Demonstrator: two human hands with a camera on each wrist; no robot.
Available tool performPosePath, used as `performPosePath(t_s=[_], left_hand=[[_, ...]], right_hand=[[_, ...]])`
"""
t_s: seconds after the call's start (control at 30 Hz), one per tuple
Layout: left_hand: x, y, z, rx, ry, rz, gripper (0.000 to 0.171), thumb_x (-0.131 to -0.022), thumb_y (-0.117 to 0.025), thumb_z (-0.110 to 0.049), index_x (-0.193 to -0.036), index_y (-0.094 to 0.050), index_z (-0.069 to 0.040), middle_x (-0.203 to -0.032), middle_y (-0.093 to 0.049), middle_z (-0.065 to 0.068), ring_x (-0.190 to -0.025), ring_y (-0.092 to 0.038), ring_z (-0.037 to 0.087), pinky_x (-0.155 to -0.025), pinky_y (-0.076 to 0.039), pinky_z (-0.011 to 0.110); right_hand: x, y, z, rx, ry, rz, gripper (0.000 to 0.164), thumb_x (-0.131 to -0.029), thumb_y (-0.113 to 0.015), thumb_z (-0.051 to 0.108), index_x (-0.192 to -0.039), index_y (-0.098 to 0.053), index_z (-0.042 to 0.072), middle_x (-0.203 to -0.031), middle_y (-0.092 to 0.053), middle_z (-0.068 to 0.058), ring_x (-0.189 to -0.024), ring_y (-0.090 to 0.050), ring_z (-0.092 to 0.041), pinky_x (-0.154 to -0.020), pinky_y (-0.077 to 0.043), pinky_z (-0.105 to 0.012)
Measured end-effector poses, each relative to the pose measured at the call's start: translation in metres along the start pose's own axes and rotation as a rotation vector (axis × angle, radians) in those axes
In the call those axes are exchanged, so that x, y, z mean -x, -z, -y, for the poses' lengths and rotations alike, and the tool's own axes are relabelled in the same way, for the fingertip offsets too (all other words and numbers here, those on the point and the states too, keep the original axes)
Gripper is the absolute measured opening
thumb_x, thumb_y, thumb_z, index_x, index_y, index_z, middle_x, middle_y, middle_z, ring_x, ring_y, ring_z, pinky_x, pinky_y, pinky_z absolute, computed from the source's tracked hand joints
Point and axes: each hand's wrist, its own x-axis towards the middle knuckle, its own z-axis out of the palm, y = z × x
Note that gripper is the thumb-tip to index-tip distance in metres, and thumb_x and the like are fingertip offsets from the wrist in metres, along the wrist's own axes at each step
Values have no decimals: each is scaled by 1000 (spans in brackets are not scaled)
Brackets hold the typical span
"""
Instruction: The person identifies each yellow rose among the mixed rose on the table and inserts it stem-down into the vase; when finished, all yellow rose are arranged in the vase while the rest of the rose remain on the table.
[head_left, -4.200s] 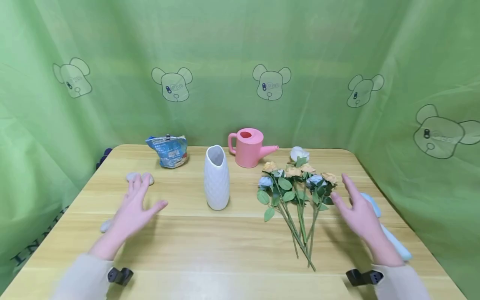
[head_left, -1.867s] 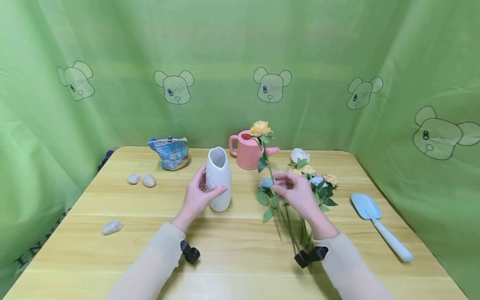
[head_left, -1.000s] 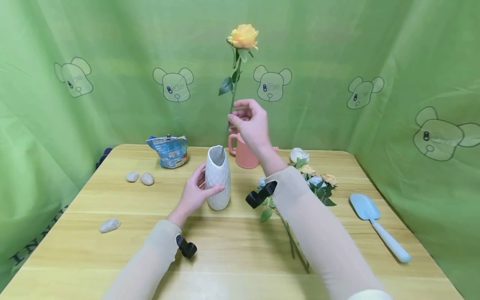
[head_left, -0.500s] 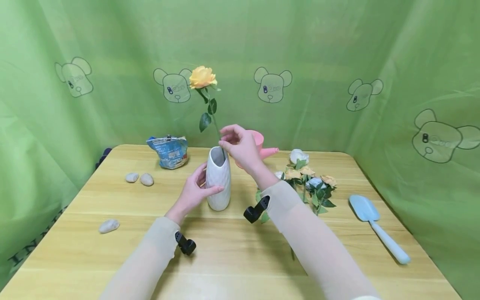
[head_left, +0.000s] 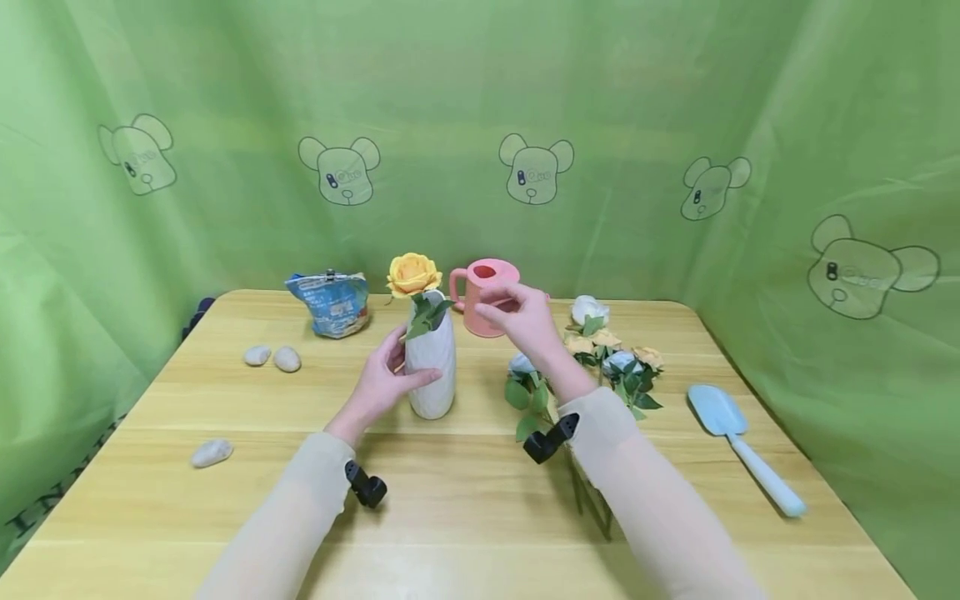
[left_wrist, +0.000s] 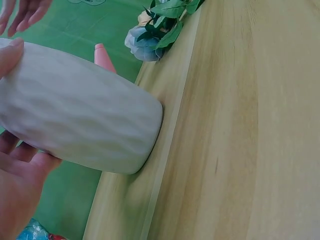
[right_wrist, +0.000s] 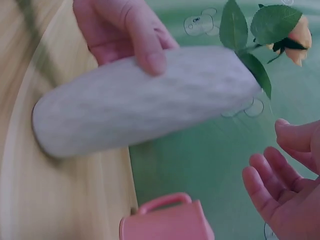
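- A yellow flower (head_left: 415,274) stands in a white vase (head_left: 432,367), its bloom just above the rim and its green leaves draped over the lip.
- The vase stands upright on a wooden table (head_left: 450,508), its side textured.
- A person's left hand (head_left: 385,379) grips the vase, thumb across the near side, fingers curled around the far side.
- The right hand (head_left: 525,321) hangs in the air just right of the vase, empty, its fingers loosely bent and the thumb apart from them.
- Behind that hand sits a pink watering can (head_left: 483,326), partly covered in the head view.
- Right of the vase lie more flowers (head_left: 621,362), white, blue and pale yellow, partly hidden by the right arm.
- Near the table's right edge rests a light blue trowel (head_left: 718,408).
- Left of the vase, a clipped blue bag (head_left: 335,307) stands toward the back; two stones (head_left: 287,359) lie in front of it, a third stone (head_left: 212,452) nearer the person.
- A green curtain (head_left: 442,75) with bear-like faces surrounds the table.
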Motion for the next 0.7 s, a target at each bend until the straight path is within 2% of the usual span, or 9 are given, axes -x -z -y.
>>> performPosePath(t_s=[0.13,0.23,0.4,0.53,0.7], left_hand=[[-1,0,3,2,6,7,83,-76,-78,-9,-144,-31,-7,-139,-43,18,-127,-40,28,-106,-32,39],[-5,1,13,22,18,8,85,-75,-78,-11,-145,-31,-10,-140,-42,17,-128,-39,27,-106,-32,39],[-10,1,30,41,19,-11,86,-73,-81,-16,-144,-33,-17,-139,-44,12,-127,-40,24,-106,-33,37],[-9,1,32,24,-11,-22,85,-72,-81,-21,-143,-35,-19,-138,-45,9,-126,-41,24,-106,-33,37],[-9,1,29,3,-53,-11,83,-73,-80,-22,-143,-35,-19,-138,-45,8,-126,-42,25,-106,-33,40]], right_hand=[[12,15,-11,-16,-28,5,26,-84,-69,12,-106,-64,-1,-97,-64,-13,-80,-60,-21,-71,-56,-35],[21,26,-18,-35,-48,1,27,-85,-68,13,-108,-63,0,-96,-63,-13,-77,-61,-19,-70,-56,-38],[37,46,-30,-42,-78,-3,31,-86,-68,17,-111,-61,0,-95,-63,-13,-78,-62,-21,-71,-56,-37],[52,65,-39,-18,-94,-27,33,-87,-67,17,-114,-60,-1,-96,-62,-15,-80,-63,-27,-72,-56,-37],[75,88,-53,4,-159,-83,35,-87,-67,18,-115,-58,-1,-99,-61,-19,-80,-63,-27,-70,-57,-38]])
